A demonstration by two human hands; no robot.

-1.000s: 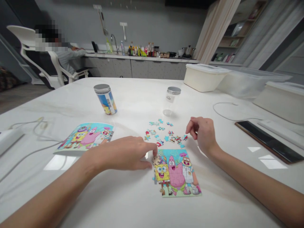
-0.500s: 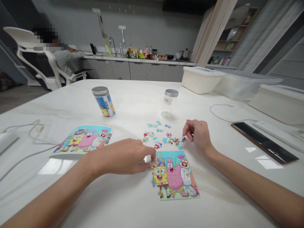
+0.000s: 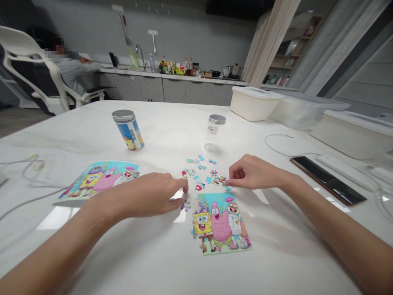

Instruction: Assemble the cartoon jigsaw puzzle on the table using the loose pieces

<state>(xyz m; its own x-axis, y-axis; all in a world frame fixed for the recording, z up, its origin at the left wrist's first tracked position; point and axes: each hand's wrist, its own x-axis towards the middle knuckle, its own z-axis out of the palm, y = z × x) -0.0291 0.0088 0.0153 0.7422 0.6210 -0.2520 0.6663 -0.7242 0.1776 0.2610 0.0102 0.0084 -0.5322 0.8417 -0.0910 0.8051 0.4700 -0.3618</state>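
Note:
A partly assembled jigsaw puzzle [image 3: 221,225] of cartoon figures lies flat on the white table, its upper left edge ragged. Just left of it, my left hand [image 3: 150,194] has thumb and index finger apart. A loose purple-and-white puzzle piece [image 3: 185,206] lies at the thumb tip. Above the puzzle's top edge, my right hand [image 3: 253,172] is closed, fingertips pinched at a small puzzle piece [image 3: 224,182] that they partly hide. Several loose pieces [image 3: 214,173] are scattered between the hands and beyond. A printed picture sheet [image 3: 101,178] with the same figures curls behind my left wrist.
A labelled jar [image 3: 130,133] with a metal lid and a clear lidded jar [image 3: 214,133] stand farther back. Lidded bins [image 3: 254,104], a black flat device [image 3: 327,180] and cables are at the right. More cables [image 3: 30,172] lie left. A person [image 3: 66,69] sits beyond the table.
My left hand has drawn back left from the puzzle, and a loose piece now lies apart from it at the thumb. My right hand has shifted left and closer to the pieces.

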